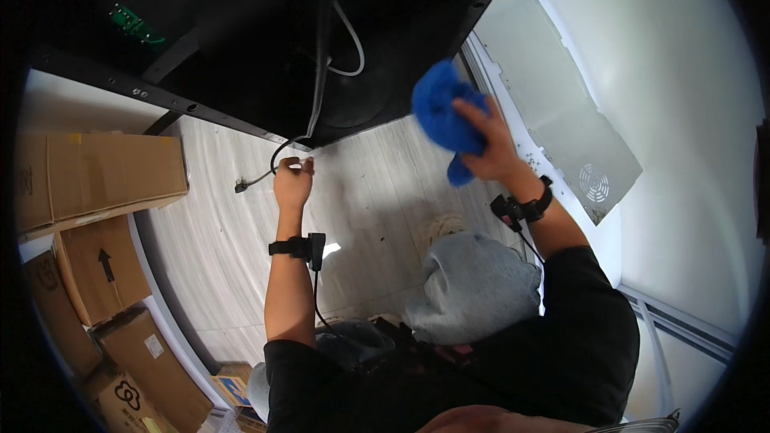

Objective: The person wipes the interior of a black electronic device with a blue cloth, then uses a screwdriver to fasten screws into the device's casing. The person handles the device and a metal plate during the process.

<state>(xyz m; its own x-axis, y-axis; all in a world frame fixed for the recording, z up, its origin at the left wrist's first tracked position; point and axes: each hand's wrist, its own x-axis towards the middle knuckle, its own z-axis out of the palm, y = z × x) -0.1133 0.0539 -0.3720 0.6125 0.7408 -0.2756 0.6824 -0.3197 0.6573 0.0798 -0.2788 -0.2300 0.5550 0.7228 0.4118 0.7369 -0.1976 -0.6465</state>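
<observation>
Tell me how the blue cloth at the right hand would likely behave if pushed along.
The blue cloth is probably floppy, since it looks bunched and soft-edged around the fingers of the right hand. Its crumpled, uneven shape makes rolling unlikely.

The person wears a black T-shirt with short sleeves and a small patch of pinkish print on its front, at the lower middle of the frame, above faded light-blue jeans and a pale beige shoe near the centre. Each wrist has a black strap, one left of centre and the other right of centre, each carrying a small boxy black device with a thin black cable.
</observation>
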